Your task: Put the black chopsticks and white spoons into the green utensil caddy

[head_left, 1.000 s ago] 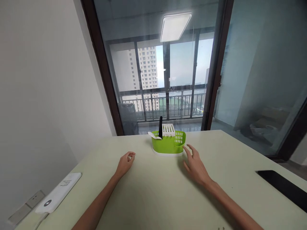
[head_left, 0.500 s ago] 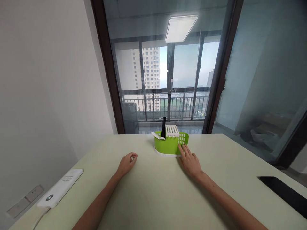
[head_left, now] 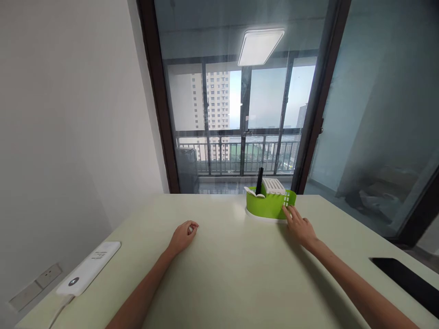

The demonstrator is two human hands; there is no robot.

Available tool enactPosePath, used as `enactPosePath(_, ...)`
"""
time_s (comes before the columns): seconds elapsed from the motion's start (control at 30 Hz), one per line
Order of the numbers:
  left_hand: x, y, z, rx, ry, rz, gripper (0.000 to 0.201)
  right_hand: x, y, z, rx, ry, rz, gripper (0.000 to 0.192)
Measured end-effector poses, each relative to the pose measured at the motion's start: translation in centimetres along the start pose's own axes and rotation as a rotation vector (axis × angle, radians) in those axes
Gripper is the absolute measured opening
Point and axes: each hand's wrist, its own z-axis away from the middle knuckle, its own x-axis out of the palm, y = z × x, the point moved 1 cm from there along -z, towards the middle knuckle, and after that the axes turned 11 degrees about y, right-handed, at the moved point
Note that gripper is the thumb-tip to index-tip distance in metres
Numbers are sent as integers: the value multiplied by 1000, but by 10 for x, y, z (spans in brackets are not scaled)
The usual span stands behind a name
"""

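Note:
A green cutlery holder (head_left: 264,206) with a white base stands near the far edge of the table. A white slotted piece (head_left: 274,186) sits on top, a black upright piece (head_left: 259,182) sticks up from it, and white spoon-like pieces (head_left: 254,193) lean over its left rim. At the holder's right end is my right hand (head_left: 302,228), its fingertips on the wall by the openwork part; the thumb is mostly hidden. My left hand (head_left: 184,236) rests on the table, apart from the holder, with its fingers curled in and nothing visible in them.
A white power bank (head_left: 89,269) with a cable lies at the left table edge, near a wall socket (head_left: 49,276). On the right lies a black flat object (head_left: 406,278). Beyond the table (head_left: 222,283) stands a glass door (head_left: 226,137) with a dark frame.
The cutlery holder has slid to the right across the table, together with my right hand. My left hand has stayed nearly in place. The view has shifted slightly.

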Motion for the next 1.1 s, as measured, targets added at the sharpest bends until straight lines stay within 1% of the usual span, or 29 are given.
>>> enactPosePath(0.17,1,-1,0,-19,6,6,23,7,40,-1,56,-50,-4,86)
enactPosePath(0.23,2,-1,0,-34,5,15,24,8,51,-2,82,-55,-23,85)
enactPosePath(0.3,2,-2,0,-54,7,26,25,9,55,-2,123,-49,-50,84)
enactPosePath(0.4,3,-2,0,-75,11,38,27,15,46,3,237,-4,-100,82)
enactPosePath(0.53,5,-4,1,-79,6,43,26,34,10,15,481,68,-183,83)
enactPosePath(0.57,6,-4,1,-79,5,43,26,39,-1,18,530,77,-206,79)
enactPosePath(0.63,7,-4,3,-79,1,40,25,48,-20,21,587,89,-253,64)
enactPosePath(0.67,7,-5,3,-80,-1,37,25,52,-28,22,597,94,-276,57)
enactPosePath(0.73,7,-4,4,-82,-4,32,24,56,-38,21,601,100,-319,53)
enactPosePath(0.83,7,-3,4,-77,-6,28,23,58,-39,18,605,105,-365,60)
enactPosePath(0.97,7,-2,4,-67,-6,21,22,57,-27,15,612,94,-386,74)
enactPosePath(1.1,6,-1,3,-50,-9,21,22,56,-20,16,588,66,-373,73)
